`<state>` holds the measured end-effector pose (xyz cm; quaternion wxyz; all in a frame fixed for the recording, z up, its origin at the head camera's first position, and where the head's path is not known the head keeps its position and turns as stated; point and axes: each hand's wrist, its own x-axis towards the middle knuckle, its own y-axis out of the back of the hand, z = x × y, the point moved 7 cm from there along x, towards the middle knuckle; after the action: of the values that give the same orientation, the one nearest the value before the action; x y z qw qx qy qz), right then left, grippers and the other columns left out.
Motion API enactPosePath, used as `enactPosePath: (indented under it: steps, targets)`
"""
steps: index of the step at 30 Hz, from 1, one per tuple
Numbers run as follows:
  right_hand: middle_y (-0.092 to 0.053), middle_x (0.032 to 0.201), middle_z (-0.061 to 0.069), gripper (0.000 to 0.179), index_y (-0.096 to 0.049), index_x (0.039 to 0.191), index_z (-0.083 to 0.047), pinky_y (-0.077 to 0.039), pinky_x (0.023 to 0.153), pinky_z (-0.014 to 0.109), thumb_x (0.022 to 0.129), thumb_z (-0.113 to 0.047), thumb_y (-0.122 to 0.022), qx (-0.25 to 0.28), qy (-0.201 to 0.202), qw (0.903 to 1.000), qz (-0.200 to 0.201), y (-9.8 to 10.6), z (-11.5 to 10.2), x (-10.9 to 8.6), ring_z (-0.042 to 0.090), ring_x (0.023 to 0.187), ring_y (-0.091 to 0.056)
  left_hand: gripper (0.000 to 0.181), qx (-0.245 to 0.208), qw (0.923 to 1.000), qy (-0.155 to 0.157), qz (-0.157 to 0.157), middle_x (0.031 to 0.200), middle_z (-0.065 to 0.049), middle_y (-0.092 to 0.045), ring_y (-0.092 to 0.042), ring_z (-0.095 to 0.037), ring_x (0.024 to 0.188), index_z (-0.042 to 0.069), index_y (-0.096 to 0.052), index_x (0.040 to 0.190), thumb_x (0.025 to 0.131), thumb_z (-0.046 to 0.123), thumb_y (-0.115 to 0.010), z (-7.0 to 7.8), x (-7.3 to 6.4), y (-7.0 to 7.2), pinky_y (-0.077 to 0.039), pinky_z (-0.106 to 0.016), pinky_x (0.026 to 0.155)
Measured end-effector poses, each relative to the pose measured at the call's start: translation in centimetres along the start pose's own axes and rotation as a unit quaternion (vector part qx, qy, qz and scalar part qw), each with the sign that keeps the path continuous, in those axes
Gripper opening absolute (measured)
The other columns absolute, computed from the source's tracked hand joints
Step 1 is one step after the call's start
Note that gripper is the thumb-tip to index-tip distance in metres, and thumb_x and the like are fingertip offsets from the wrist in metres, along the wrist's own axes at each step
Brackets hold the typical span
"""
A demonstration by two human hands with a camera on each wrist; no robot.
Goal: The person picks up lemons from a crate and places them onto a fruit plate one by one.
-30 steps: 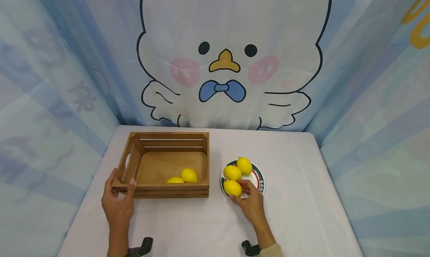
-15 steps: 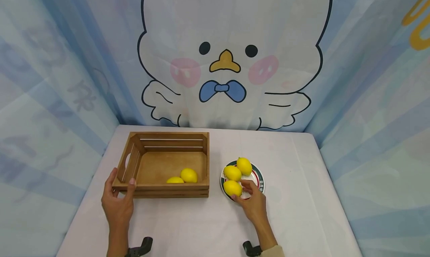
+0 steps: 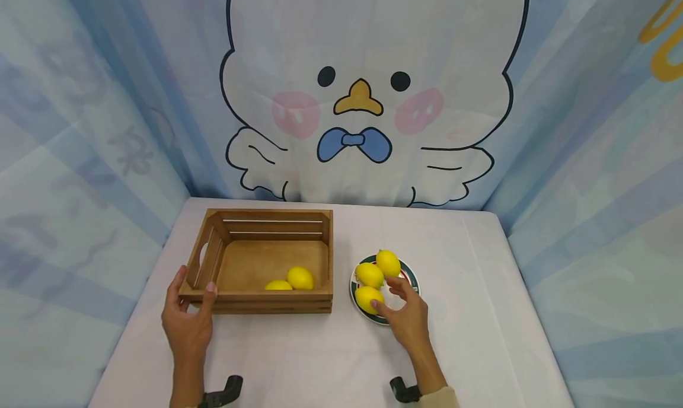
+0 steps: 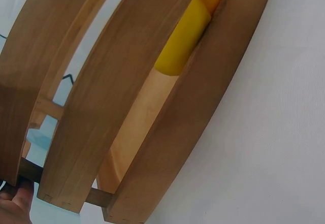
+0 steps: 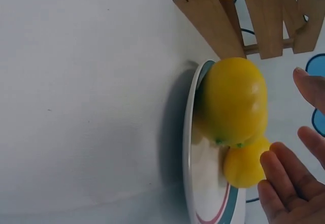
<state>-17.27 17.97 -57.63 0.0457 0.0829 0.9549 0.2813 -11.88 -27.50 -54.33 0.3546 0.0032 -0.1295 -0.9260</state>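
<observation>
Lemon (image 3: 369, 299) nearest you on plate (image 3: 409, 273), just left of your right hand (image 3: 409, 320), the nearer one; long axis roughly side to side, one end toward your palm. Right thumb and fingers wide apart, holding nothing. Your left hand (image 3: 187, 330), well apart from lemon, grips crate (image 3: 272, 305) at left end. Lemon plump, bright yellow, smooth-looking, greenish toward tip.

Free cloth (image 3: 341, 248) parts crate (image 3: 269, 304) and plate (image 5: 208, 183); crate open above, walled around; lemons (image 3: 369, 274) block the plate's left
</observation>
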Motion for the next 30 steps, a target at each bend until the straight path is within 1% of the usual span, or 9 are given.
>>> enactPosePath:
  steps: [5,9,15,19,22,26,30]
  targets:
    - [-0.071,0.139,0.006,0.054,-0.068,0.133,-0.015,-0.044,0.120,0.058,0.085,-0.019,-0.091,0.003,0.015,0.9999,-0.003,0.2,-1.1,0.6,0.030,0.130,-0.065,0.068,0.003,1.0000,0.002,-0.002,0.168,0.000,-0.045,-0.039,-0.022,0.157,0.026,-0.049,0.160,0.098,0.024,-0.077,0.1,-0.1,0.0,-0.032,-0.028,0.126]
    - [-0.071,0.139,0.006,0.054,-0.068,0.134,-0.014,-0.044,0.121,0.057,0.086,-0.019,-0.091,0.006,0.030,0.9995,-0.008,0.3,-2.1,1.1,0.031,0.131,-0.064,0.068,0.004,1.0000,0.003,-0.003,0.168,0.000,-0.045,-0.039,-0.023,0.157,0.028,-0.049,0.160,0.098,0.026,-0.077,0.2,0.0,-0.1,-0.031,-0.033,0.129]
    - [-0.072,0.137,0.007,0.050,-0.071,0.132,-0.011,-0.043,0.122,0.054,0.087,-0.019,-0.090,0.020,0.038,0.9990,-0.007,0.6,-3.5,2.0,0.031,0.132,-0.064,0.069,0.006,0.9999,0.008,-0.009,0.169,0.001,-0.043,-0.036,-0.024,0.159,0.028,-0.047,0.161,0.099,0.025,-0.076,0.2,0.0,-0.2,-0.028,-0.044,0.132]
    - [-0.073,0.139,0.006,0.048,-0.071,0.132,-0.009,-0.038,0.125,0.058,0.088,-0.019,-0.088,0.026,0.050,0.9983,-0.015,0.6,-4.6,2.4,0.032,0.135,-0.063,0.069,0.010,0.9998,0.012,-0.010,0.170,0.002,-0.042,-0.034,-0.024,0.160,0.029,-0.046,0.162,0.099,0.027,-0.076,0.1,0.0,-0.2,-0.028,-0.047,0.132]
    - [-0.073,0.137,0.006,0.048,-0.072,0.132,-0.010,-0.035,0.125,0.061,0.088,-0.019,-0.088,0.032,0.060,0.9973,-0.025,0.4,-5.5,2.7,0.032,0.135,-0.063,0.070,0.012,0.9998,0.012,-0.010,0.170,0.002,-0.042,-0.034,-0.024,0.160,0.030,-0.046,0.162,0.099,0.027,-0.076,0.0,0.0,-0.2,-0.028,-0.048,0.132]
    - [-0.074,0.135,0.003,0.047,-0.072,0.132,-0.017,-0.039,0.124,0.059,0.088,-0.019,-0.089,0.044,0.072,0.9955,-0.043,0.2,-6.6,3.0,0.029,0.132,-0.065,0.070,0.013,0.9998,0.011,-0.010,0.170,0.002,-0.042,-0.034,-0.024,0.160,0.030,-0.046,0.162,0.099,0.027,-0.076,-0.1,0.1,-0.1,-0.028,-0.048,0.132]
    - [-0.074,0.135,-0.001,0.047,-0.072,0.132,-0.020,-0.043,0.122,0.055,0.088,-0.020,-0.089,0.047,0.083,0.9933,-0.065,0.0,-7.6,3.3,0.027,0.132,-0.065,0.070,0.016,0.9998,0.012,-0.010,0.170,0.001,-0.042,-0.034,-0.024,0.160,0.029,-0.046,0.162,0.099,0.028,-0.076,-0.1,0.1,-0.1,-0.028,-0.050,0.131]
